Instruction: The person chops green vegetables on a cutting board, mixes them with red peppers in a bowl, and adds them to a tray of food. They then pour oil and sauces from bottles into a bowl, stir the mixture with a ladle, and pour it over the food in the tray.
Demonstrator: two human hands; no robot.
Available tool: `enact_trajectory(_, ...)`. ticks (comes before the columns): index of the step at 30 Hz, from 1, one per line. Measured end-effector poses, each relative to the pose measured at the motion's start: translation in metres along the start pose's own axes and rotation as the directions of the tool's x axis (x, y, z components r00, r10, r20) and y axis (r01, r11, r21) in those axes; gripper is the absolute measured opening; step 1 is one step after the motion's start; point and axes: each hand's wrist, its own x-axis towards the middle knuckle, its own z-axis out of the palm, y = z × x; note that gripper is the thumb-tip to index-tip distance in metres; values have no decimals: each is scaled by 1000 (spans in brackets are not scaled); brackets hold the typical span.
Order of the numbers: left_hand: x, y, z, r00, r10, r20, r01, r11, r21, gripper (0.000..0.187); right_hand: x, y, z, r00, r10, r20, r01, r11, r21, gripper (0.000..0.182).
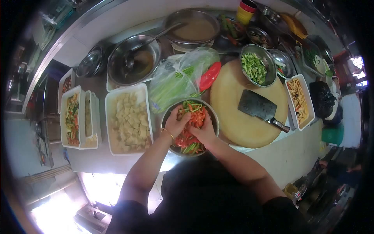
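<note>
Both of my hands are inside a metal bowl at the counter's front edge. My left hand, with a gold bracelet at the wrist, curls its fingers into shredded red and green peppers. From the other side my right hand closes on the same pepper shreds, its thumb close to the left one. The fingertips of both are partly buried. Right of the bowl lies a round cutting board, and a cleaver rests flat on it.
Left stands a white tub of pale cubes; behind the bowl is a plastic bag of greens beside a red packet. A bowl of chopped green vegetables sits on the board's far edge. A tub of yellowish strips is rightward.
</note>
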Motion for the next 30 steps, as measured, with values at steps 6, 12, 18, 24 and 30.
enact_trajectory(6, -4, 35, -22, 965, -183, 188, 224, 947, -229, 32, -23, -32, -5, 965, -234, 116, 259, 913, -316, 93)
enact_trajectory(12, -28, 22, -29, 989, 84, 119, -15, 870, -493, 16, -38, -61, -4, 931, -310, 193, 365, 802, -473, 91)
enact_trajectory(18, -37, 54, -49, 973, 220, 73, -143, 816, -559, 7, -31, -110, -5, 881, -333, 336, 456, 785, -420, 59)
enact_trajectory(24, -58, 86, -59, 924, 376, 70, -243, 719, -651, 14, -18, -145, -2, 901, -222, 372, 271, 959, -85, 58)
enact_trajectory(30, -72, 52, -58, 969, 179, 173, -87, 894, -439, 31, -8, -117, -24, 862, 72, 502, -21, 994, -107, 54)
